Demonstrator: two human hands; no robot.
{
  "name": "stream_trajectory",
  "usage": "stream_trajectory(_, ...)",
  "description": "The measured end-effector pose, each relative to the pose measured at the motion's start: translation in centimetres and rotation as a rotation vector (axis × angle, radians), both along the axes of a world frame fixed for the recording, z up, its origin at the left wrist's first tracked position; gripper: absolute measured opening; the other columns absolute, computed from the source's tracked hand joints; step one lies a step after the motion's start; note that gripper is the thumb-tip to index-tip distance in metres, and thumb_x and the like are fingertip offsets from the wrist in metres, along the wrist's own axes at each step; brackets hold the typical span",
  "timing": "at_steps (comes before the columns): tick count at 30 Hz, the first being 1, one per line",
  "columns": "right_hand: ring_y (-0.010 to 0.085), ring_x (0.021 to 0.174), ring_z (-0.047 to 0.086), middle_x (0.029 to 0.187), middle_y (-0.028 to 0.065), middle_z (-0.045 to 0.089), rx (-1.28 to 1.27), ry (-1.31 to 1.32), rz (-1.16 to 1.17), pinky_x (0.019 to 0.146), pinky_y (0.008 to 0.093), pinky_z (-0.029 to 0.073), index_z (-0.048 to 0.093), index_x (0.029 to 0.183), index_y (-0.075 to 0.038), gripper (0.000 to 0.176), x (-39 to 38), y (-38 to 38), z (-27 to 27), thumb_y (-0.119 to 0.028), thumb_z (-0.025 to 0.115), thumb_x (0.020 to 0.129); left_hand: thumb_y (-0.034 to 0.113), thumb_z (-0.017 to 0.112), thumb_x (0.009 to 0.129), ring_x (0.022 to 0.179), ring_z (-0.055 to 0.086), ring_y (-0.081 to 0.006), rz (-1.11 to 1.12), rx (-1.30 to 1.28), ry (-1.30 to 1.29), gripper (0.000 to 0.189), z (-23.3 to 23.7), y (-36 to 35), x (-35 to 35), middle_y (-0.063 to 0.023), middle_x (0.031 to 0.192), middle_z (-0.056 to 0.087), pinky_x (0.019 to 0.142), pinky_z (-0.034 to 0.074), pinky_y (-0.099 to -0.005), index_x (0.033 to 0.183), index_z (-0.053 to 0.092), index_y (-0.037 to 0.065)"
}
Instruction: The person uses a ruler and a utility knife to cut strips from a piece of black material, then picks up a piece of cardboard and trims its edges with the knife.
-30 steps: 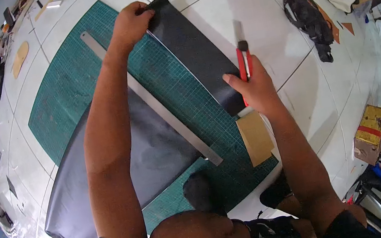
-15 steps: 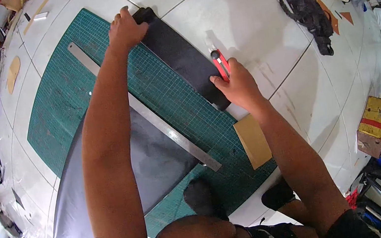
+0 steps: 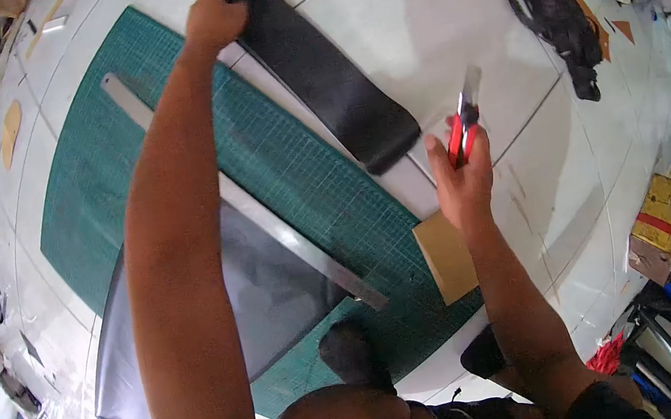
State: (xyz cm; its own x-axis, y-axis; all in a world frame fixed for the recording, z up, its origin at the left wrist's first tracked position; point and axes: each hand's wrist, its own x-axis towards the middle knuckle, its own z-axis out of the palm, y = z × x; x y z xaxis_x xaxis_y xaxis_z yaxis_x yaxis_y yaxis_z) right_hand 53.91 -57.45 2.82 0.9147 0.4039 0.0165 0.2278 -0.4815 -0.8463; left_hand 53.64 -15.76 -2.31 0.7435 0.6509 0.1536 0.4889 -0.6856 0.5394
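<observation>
My left hand [image 3: 216, 18] is closed on the far end of a black strip of sheet material [image 3: 324, 80], which lies beyond the mat's edge over the floor tiles. In my right hand [image 3: 464, 176] is a red utility knife [image 3: 464, 132], its blade end pointing away from me. That hand is off the strip, to the right of its near end. A steel ruler [image 3: 286, 230] lies across the green cutting mat [image 3: 293, 163] and along the edge of a larger black sheet [image 3: 269, 290]. My left forearm hides part of the ruler and sheet.
A tan piece of card [image 3: 447, 258] overlaps the mat's right edge. Crumpled black material [image 3: 555, 17] lies on the tiled floor at upper right. A worn yellow and brown box [image 3: 661, 228] and assorted items stand at far right. Scraps and clutter line the left side.
My left hand has pulled the black strip up and away, off the mat onto the tiles. My right hand has left the strip, moving right with the knife.
</observation>
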Motion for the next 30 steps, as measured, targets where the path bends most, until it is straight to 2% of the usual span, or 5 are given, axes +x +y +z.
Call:
stream_trajectory(5, 0.0223, 0.071, 0.059, 0.084, 0.0101, 0.057, -0.087, 0.411, -0.031, 0.066, 0.0374, 0.049, 0.049, 0.111, -0.001, 0.035, -4.8, -3.5, 4.8, -0.019, 0.070, 0.090, 0.037, 0.069, 0.081, 0.112, 0.063, -0.0383, 0.032, -0.022, 0.078, 0.053, -0.5, 2.7, 1.2, -0.0202, 0.115, 0.068, 0.097, 0.049, -0.0482, 0.126, 0.062, 0.009)
stream_trajectory(10, 0.0267, 0.068, 0.058, 0.081, 0.0116, 0.056, -0.220, 0.303, 0.368, 0.063, 0.0389, 0.047, 0.051, 0.108, -0.003, 0.032, -10.5, -5.4, 2.9, -0.021, 0.070, 0.090, 0.050, 0.078, 0.075, 0.127, 0.050, -0.0427, 0.094, 0.181, -0.051, 0.089, -0.2, 1.0, -2.1, -0.0247, 0.137, 0.052, 0.105, 0.043, -0.0515, 0.146, 0.042, 0.010)
stream_trajectory(14, 0.0349, 0.076, 0.060, 0.089, 0.0157, 0.055, -0.226, 0.170, 0.504, 0.067, 0.0438, 0.049, 0.049, 0.108, -0.003, 0.036, -14.1, -4.7, 1.0, -0.022, 0.072, 0.088, 0.039, 0.073, 0.082, 0.125, 0.049, -0.0399, 0.072, 0.346, -0.221, 0.069, 2.7, -1.7, -9.1, -0.0214, 0.130, 0.054, 0.105, 0.039, -0.0497, 0.137, 0.049, 0.005)
stream_trajectory(20, 0.0393, 0.091, 0.058, 0.100, 0.0189, 0.054, -0.373, -0.067, 0.665, 0.076, 0.0469, 0.049, 0.048, 0.105, 0.000, 0.061, -15.0, -4.5, 1.5, -0.031, 0.087, 0.069, 0.026, 0.070, 0.086, 0.122, 0.050, -0.0389, 0.254, 0.241, -0.012, 0.051, 5.3, -8.7, -25.0, -0.0181, 0.128, 0.056, 0.104, 0.039, -0.0491, 0.129, 0.054, 0.005)
stream_trajectory(30, 0.0425, 0.093, 0.057, 0.103, 0.0216, 0.048, -0.221, -0.086, 0.719, 0.074, 0.0506, 0.051, 0.043, 0.109, 0.000, 0.049, -15.1, -5.2, -0.1, -0.009, 0.074, 0.072, 0.048, 0.045, 0.099, 0.149, 0.019, -0.0393, 0.351, 0.212, 0.333, 0.066, 0.6, -15.6, -32.5, -0.0198, 0.160, 0.024, 0.120, 0.012, -0.0551, 0.153, 0.034, 0.012)
